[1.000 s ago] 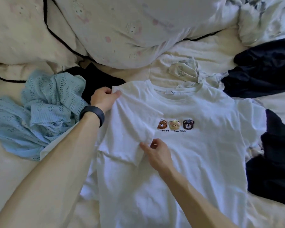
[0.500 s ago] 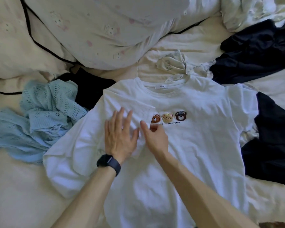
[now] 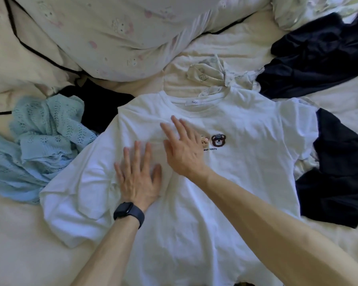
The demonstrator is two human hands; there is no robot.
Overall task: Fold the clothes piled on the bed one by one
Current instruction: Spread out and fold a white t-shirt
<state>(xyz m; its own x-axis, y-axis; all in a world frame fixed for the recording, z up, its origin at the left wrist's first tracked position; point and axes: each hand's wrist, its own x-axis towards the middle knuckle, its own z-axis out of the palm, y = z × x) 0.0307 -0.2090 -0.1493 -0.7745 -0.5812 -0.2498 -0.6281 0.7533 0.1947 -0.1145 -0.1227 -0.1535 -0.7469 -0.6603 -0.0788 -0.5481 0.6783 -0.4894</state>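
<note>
Item: white T-shirt (image 3: pixel 225 193), laid front-up and spread out at the middle of the bed (image 3: pixel 15 244), collar away from the person, presumably so creases can be pressed out before any fold is made. Hands: left hand (image 3: pixel 137 178) flat with fingers spread on the shirt's chest toward the sleeve, right hand (image 3: pixel 184 149) flat just beside it, straight fingers covering part of the bear print (image 3: pixel 218 140) (neither grips anything), likely smoothing the cloth. Unfolded, heaped round the shirt: blue knit top (image 3: pixel 39 141) at left, dark clothes (image 3: pixel 318 54) at right
</note>
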